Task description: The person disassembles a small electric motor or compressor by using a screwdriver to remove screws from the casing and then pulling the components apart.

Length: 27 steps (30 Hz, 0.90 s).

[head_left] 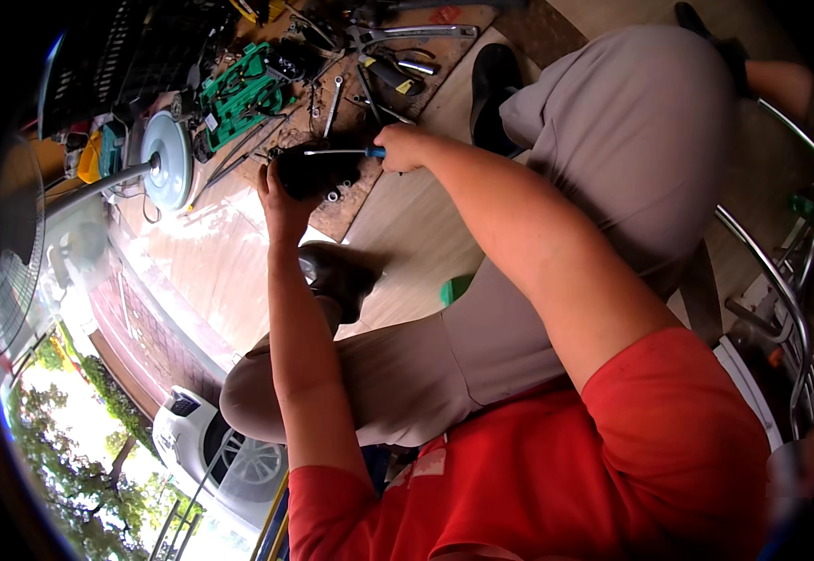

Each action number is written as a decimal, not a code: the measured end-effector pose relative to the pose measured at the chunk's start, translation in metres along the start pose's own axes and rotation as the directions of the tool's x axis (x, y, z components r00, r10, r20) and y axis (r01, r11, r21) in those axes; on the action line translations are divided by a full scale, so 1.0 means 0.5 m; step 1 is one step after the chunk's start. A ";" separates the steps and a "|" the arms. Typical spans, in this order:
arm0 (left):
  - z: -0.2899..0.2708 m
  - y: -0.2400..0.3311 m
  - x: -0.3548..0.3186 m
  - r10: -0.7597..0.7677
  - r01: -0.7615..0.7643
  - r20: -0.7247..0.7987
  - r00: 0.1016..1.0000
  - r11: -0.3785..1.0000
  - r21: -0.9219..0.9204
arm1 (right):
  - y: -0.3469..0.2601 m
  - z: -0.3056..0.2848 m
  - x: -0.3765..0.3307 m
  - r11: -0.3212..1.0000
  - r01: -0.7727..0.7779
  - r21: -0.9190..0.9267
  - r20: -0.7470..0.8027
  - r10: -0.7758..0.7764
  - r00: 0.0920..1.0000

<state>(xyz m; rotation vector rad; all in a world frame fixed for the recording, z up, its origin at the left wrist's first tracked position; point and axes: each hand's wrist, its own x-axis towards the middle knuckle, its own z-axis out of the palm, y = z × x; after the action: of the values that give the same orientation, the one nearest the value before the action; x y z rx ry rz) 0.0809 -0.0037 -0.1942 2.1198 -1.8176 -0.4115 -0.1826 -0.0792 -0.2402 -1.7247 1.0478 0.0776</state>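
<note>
My right hand (401, 148) is closed round the blue handle of a screwdriver (339, 152). Its metal shaft points left, lying over a dark, blackened part (313, 174) whose kind I cannot make out. At that part's left side, my left hand (281, 198) grips it, with some fingers hidden behind. The dark part sits low over a brown board (349, 201) on the floor. Just beyond my hands a wrench (334, 107) and a yellow-and-black handled tool (394, 79) lie on the board. Small metal nuts or sockets (333, 195) rest beside the dark part.
A green tool case (237, 93) lies open at the far left of the board. Near it stands a fan with a round pale-blue base (166, 161). My black shoes (493, 89) flank the board. A white car (229, 458) is outside at lower left; metal chair tubing (770, 262) is at right.
</note>
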 end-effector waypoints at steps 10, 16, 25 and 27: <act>0.019 0.026 0.005 -0.157 0.154 0.032 0.987 0.984 0.093 | 0.022 0.008 0.012 0.998 0.039 -0.055 0.023 -0.038 0.999; 0.023 0.000 0.013 -0.157 0.152 0.051 0.986 0.984 0.094 | 0.033 0.017 0.029 0.996 0.054 -0.064 0.037 -0.052 0.998; 0.033 -0.010 0.009 -0.163 0.161 0.026 0.986 0.985 0.066 | 0.022 0.014 0.023 0.998 0.038 -0.041 0.090 -0.035 0.995; 0.031 -0.015 0.008 -0.158 0.157 0.016 0.987 0.986 0.057 | 0.015 0.011 0.021 0.996 0.051 -0.067 0.087 -0.045 0.995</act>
<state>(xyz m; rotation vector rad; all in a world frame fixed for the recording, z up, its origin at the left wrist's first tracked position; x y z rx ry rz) 0.0816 -0.0072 -0.2114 2.3144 -1.6970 -0.4261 -0.1789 -0.0813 -0.2532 -1.7917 0.9500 0.1576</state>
